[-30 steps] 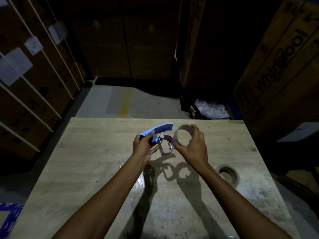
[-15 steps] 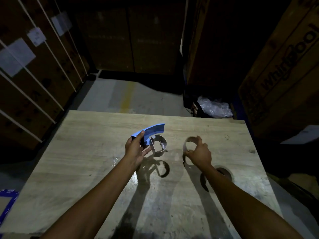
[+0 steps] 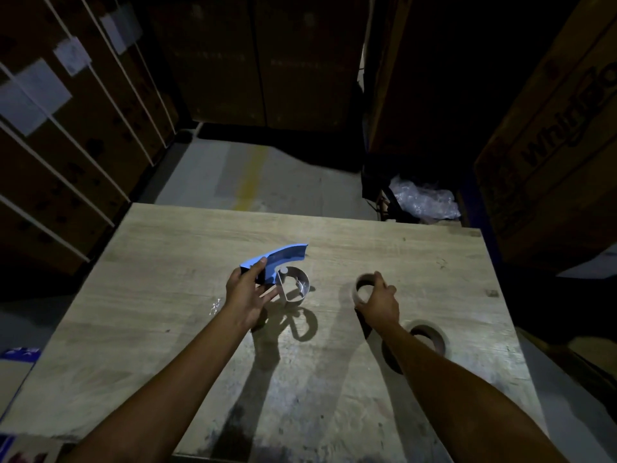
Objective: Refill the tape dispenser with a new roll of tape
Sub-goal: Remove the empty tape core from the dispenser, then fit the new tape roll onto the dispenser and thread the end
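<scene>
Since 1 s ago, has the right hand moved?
Yes. The right hand, holding a ring, has shifted right, away from the dispenser and nearer the roll lying on the table.

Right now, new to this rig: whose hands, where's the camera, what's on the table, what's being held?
No machine here: a person works with two bare hands. The single picture comes from a camera worn on the head, looking forward and down. The left hand holds a blue tape dispenser above a wooden table; its round metal holder has no roll in it. The right hand holds a thin ring, probably a spent core, low over the table. A brown tape roll lies by the right forearm. Stacked cartons stand around.
</scene>
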{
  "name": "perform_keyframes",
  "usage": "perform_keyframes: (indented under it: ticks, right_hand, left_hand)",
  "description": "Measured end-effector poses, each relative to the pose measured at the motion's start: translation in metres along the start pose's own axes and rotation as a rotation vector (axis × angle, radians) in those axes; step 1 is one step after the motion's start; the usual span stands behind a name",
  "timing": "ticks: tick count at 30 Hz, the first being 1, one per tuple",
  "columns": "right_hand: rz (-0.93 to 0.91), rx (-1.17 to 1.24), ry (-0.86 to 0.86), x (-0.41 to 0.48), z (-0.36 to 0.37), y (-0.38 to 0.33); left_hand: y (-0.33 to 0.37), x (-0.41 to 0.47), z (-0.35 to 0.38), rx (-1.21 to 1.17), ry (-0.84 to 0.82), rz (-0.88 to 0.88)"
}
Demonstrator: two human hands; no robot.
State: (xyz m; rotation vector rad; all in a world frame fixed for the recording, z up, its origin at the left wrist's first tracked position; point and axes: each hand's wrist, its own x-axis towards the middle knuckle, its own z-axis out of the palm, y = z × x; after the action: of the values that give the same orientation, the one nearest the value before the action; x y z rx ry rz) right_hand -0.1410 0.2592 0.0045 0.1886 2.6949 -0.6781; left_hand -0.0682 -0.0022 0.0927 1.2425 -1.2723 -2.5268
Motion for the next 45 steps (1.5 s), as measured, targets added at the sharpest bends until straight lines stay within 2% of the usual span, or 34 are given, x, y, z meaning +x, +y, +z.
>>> perform_keyframes:
  ticks: [7, 9, 11, 14, 16, 20, 26, 32, 38, 41, 45]
  right_hand:
    - [0.104, -0.034, -0.017, -0.003, -0.003, 0.002]
    - [0.156, -0.080, 0.038, -0.010, -0.008, -0.007]
    - [0.109, -0.096, 0.124, -0.019, -0.013, -0.019]
    - [-0.102, 0.087, 0.133, -0.040, -0.012, -0.047]
    - [-0.168, 0.286, -0.001, -0.061, -0.006, -0.067]
    - [-0.184, 0.525, -0.195, -0.099, 0.012, -0.096]
    - [-0.012, 0.725, -0.158, -0.126, 0.034, -0.110]
    - [0.031, 0.625, -0.011, -0.140, 0.059, -0.119]
    - [0.061, 0.420, 0.079, -0.140, 0.084, -0.131]
    - [0.142, 0.339, 0.093, -0.135, 0.096, -0.138]
    - [0.216, 0.317, 0.075, -0.129, 0.114, -0.142]
  left_hand:
    - [0.002, 0.001, -0.003, 0.012, -0.010, 0.003]
    - [0.001, 0.001, -0.004, 0.022, -0.023, 0.002]
    - [-0.001, 0.002, -0.004, 0.025, -0.034, -0.002]
    - [-0.006, 0.002, -0.010, 0.036, -0.042, -0.005]
    - [-0.010, 0.002, -0.015, 0.045, -0.059, 0.002]
    - [-0.020, 0.001, -0.025, 0.076, -0.079, 0.025]
    - [-0.029, 0.008, -0.052, -0.011, -0.110, -0.081]
    - [-0.032, 0.006, -0.066, 0.024, -0.195, -0.137]
    - [-0.033, 0.017, -0.077, 0.261, -0.103, -0.160]
    - [-0.041, 0.025, -0.085, 0.399, -0.029, -0.167]
    - [-0.051, 0.034, -0.096, 0.567, -0.035, -0.109]
